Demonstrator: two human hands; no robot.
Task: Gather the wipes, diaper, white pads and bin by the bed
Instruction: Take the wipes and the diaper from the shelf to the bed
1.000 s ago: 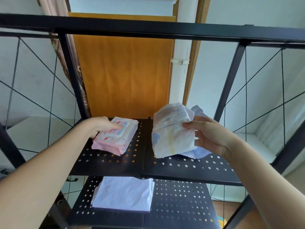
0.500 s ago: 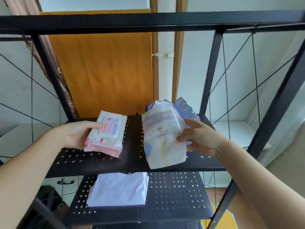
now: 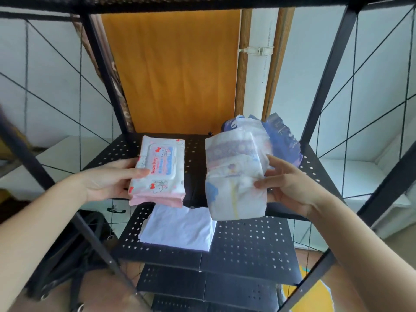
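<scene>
My left hand (image 3: 108, 181) grips a pink pack of wipes (image 3: 158, 172) by its left side, lifted off the black perforated shelf (image 3: 315, 167). A folded white diaper (image 3: 234, 174) with pale prints is pinched at its right edge by my right hand (image 3: 288, 185). Behind the diaper sits a purple diaper package (image 3: 283, 136) on the same shelf. On the shelf below lies a stack of white pads (image 3: 180, 228), untouched. No bin is in view.
The black metal rack has upright posts (image 3: 103, 75) and thin cross wires on both sides. Lower shelves (image 3: 247, 251) continue beneath. An orange curtain (image 3: 175, 70) and a white pipe (image 3: 258, 64) stand behind. Dark bags (image 3: 67, 255) lie on the floor at the left.
Both hands have drawn the wipes and the diaper off the shelf toward me. The camera has tilted down, so the lower shelves show more.
</scene>
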